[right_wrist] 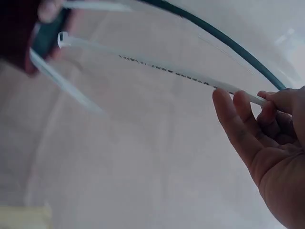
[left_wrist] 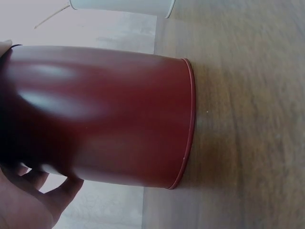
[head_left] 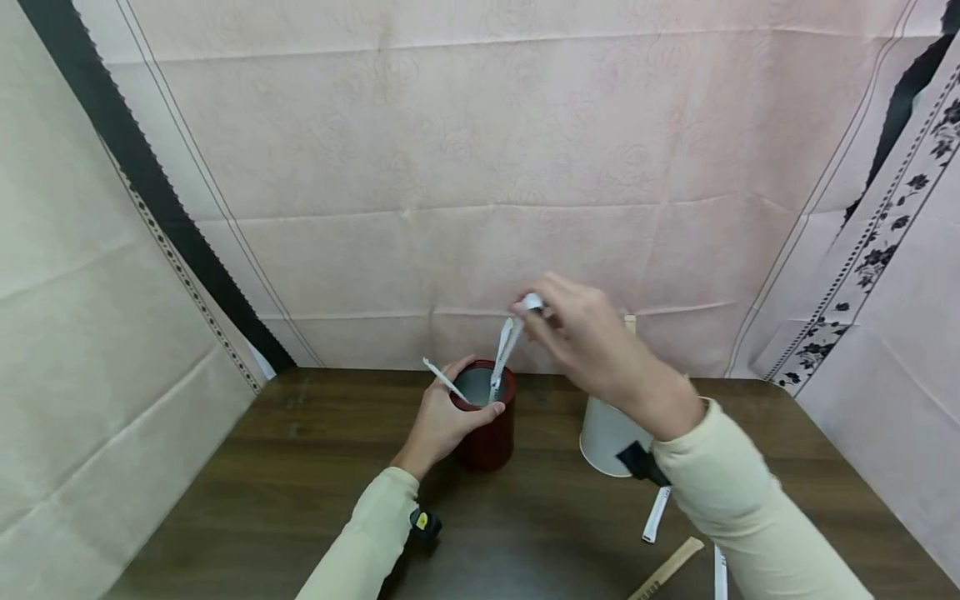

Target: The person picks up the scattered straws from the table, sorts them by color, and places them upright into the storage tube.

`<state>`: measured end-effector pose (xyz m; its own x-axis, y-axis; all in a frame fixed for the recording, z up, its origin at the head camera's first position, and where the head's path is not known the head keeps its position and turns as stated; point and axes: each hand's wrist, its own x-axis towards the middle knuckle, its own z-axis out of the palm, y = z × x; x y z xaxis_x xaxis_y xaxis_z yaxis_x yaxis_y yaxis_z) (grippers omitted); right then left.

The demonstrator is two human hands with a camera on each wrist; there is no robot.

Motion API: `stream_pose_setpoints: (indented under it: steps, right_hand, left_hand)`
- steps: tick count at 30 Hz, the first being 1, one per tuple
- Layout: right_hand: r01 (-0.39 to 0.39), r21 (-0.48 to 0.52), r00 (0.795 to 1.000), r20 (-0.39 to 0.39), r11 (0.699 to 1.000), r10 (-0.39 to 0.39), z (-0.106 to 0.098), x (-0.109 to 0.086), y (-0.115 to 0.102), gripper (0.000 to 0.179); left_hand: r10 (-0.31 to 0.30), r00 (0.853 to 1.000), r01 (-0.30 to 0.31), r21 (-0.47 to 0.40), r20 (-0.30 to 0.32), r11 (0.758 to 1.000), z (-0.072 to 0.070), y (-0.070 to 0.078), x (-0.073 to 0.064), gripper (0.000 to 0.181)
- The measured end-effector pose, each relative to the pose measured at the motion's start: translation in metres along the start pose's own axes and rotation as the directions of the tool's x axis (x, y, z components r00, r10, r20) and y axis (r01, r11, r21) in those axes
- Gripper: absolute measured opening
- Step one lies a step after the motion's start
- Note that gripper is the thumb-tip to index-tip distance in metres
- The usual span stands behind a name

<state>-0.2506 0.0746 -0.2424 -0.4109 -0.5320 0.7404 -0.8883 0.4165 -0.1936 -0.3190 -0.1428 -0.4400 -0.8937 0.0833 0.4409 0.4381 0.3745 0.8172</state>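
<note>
My left hand (head_left: 438, 421) grips a dark red cylindrical canister (head_left: 487, 446) near its rim, thumb on one side and fingers on the other. Its smooth side fills much of the left wrist view, base on or close to the table. Above the opening, my right hand (head_left: 600, 342) pinches the upper end of a slim white strip with dark print (right_wrist: 167, 70). The strip's lower end is at the canister's mouth; how deep it reaches is unclear. Another thin white strip (head_left: 446, 380) leans out over the left rim, and a further one (right_wrist: 97, 5) stands beside the held strip.
A white container (head_left: 603, 437) stands to the right, partly behind my right forearm, with a pale strip (head_left: 630, 322) rising behind the arm. Nearer on the wooden table (head_left: 525, 542) lie white strips (head_left: 656, 515) and a tan strip (head_left: 666, 569). Cloth (head_left: 465, 167) hangs behind the table.
</note>
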Motion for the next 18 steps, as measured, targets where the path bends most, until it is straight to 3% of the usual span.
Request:
stream_pose_setpoints:
  steps: [2, 4, 6, 9, 12, 14, 18]
  right_hand:
    - [-0.045, 0.024, 0.997, 0.057, 0.999, 0.043, 0.016, 0.002, 0.006, 0.005]
    - [-0.137, 0.037, 0.982, 0.137, 0.99, 0.131, 0.032, 0.001, 0.018, 0.007]
    - [-0.248, 0.039, 0.946, 0.227, 0.968, 0.233, 0.047, -0.004, 0.031, 0.01]
    - [-0.399, 0.025, 0.865, 0.341, 0.917, 0.367, 0.061, -0.021, 0.048, 0.015]
    - [-0.455, 0.009, 0.832, 0.361, 0.89, 0.422, 0.059, -0.045, 0.053, 0.031]
    - [-0.466, 0.017, 0.838, 0.33, 0.884, 0.435, 0.047, -0.066, 0.051, 0.04]
    - [-0.388, 0.1, 0.917, 0.137, 0.916, 0.373, 0.015, -0.111, 0.047, 0.03]
  left_hand:
    - [0.01, 1.0, -0.01, -0.005, 0.006, 1.0, 0.002, 0.002, 0.001, 0.082]
    - [0.02, 1.0, -0.02, -0.008, 0.008, 1.0, 0.004, 0.003, 0.002, 0.082]
    - [0.034, 0.999, -0.034, -0.012, 0.007, 0.999, 0.005, 0.003, 0.004, 0.082]
    - [0.041, 0.999, -0.041, -0.01, -0.001, 0.999, 0.004, 0.002, 0.003, 0.08]
    - [0.026, 1.0, -0.026, 0.002, -0.002, 1.0, -0.001, 0.0, 0.0, 0.08]
    - [0.02, 1.0, -0.02, 0.007, 0.002, 1.0, 0.0, -0.002, -0.001, 0.081]
    - [0.021, 1.0, -0.021, 0.006, 0.006, 1.0, -0.001, -0.003, 0.001, 0.081]
